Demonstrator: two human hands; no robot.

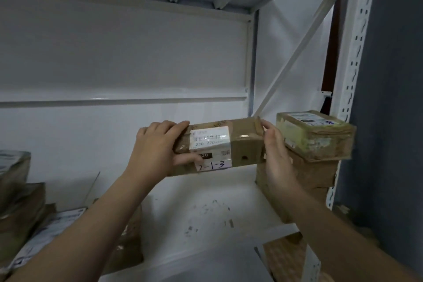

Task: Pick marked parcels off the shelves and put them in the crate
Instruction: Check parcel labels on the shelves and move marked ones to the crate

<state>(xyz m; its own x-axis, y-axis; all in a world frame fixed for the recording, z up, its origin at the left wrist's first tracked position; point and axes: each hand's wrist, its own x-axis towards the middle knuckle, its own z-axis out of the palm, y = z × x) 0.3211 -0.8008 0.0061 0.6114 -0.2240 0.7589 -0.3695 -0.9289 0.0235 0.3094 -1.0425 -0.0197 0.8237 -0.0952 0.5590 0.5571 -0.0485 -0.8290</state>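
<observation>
Long brown parcel (219, 147), frame centre, labelled "2-1-3". Left hand (158, 146) and right hand (275, 155) grip its opposite ends. Stacked boxes (313, 144) at right.

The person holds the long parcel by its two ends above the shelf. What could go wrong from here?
1. The right hand grips the long parcel close beside the small box stacked on the brown box; a sideways swing might knock that small box off.
2. The left hand and the right hand hold only the parcel's ends, partly over glossy tape, so it could slip.
</observation>
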